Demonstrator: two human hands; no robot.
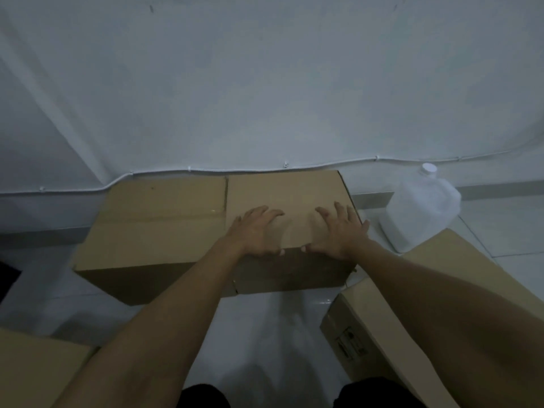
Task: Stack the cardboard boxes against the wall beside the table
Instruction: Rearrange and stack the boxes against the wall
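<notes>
Two brown cardboard boxes stand side by side against the white wall (265, 83): the left box (153, 219) and the right box (282, 195). My left hand (257, 231) and my right hand (338, 231) both lie flat on top of the right box, fingers spread toward the wall, thumbs hooked over its near top edge. A third cardboard box (441, 290) sits on the floor at the right, under my right forearm. A corner of another box (38, 369) shows at the bottom left.
A translucent plastic jug (424, 207) with a white cap stands by the wall, right of the boxes. A white cable (206, 169) runs along the wall just above the boxes. Pale tiled floor (270, 325) lies between me and the boxes.
</notes>
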